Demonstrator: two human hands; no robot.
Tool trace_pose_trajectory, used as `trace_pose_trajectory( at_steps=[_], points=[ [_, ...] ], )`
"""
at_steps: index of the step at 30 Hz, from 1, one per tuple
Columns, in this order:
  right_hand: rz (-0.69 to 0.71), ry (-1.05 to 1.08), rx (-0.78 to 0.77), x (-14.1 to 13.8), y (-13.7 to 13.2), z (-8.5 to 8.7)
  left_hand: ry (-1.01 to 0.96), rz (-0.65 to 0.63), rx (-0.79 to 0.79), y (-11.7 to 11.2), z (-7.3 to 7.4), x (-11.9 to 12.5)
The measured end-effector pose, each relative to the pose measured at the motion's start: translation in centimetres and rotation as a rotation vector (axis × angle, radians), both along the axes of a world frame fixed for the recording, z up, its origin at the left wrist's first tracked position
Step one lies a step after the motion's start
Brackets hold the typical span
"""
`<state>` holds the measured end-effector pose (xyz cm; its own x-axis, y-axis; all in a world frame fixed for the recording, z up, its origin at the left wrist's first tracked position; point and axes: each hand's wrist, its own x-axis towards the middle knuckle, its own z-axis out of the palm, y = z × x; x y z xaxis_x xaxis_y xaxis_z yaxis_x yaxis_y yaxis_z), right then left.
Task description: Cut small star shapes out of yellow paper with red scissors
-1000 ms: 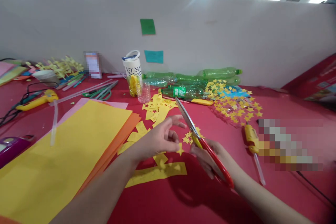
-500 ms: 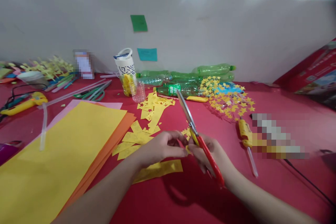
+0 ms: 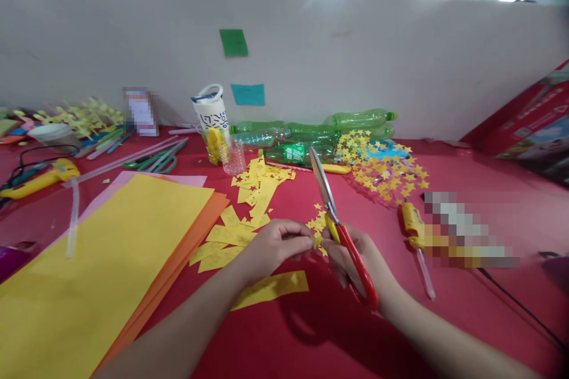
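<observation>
The left hand (image 3: pixel 273 244) pinches a small yellow star (image 3: pixel 316 241) just above the red table (image 3: pixel 444 320) — the right hand (image 3: pixel 355 260) (curled round the red-handled scissors (image 3: pixel 331 207), blades tipped up and away) meets it, probably freeing fingertips for the star.

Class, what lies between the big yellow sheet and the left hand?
Head view: an orange sheet's edge, then yellow paper offcuts, lie between the yellow sheet and left hand.

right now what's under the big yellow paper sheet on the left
Under the large yellow paper sheet an orange paper sheet shows along its right side and a pink sheet at its far edge. Any further sheets are covered.
</observation>
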<state>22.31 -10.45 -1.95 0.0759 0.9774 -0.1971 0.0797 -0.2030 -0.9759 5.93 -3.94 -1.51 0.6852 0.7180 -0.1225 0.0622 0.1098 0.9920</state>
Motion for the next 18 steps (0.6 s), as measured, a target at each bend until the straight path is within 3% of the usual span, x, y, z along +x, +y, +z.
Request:
trace_pose_trajectory(
  at_steps=[5, 11, 16, 18],
  points=[
    [0.064, -0.033, 0.031, -0.1, -0.1, 0.4, -0.044, 0.118, 0.050, 0.5, 0.4, -0.5],
    [0.084, -0.025, 0.046, 0.4, 0.0, 0.3, -0.025, 0.115, 0.099, 0.5, 0.4, -0.7],
    [0.183, -0.084, 0.077, 0.8, 0.1, 0.0, 0.005, 0.284, 0.298, 0.6, 0.9, -1.1],
    [0.178, -0.085, 0.037, 0.7, 0.1, 0.1, 0.041, 0.250, 0.363, 0.4, 1.1, -1.2]
  ],
)
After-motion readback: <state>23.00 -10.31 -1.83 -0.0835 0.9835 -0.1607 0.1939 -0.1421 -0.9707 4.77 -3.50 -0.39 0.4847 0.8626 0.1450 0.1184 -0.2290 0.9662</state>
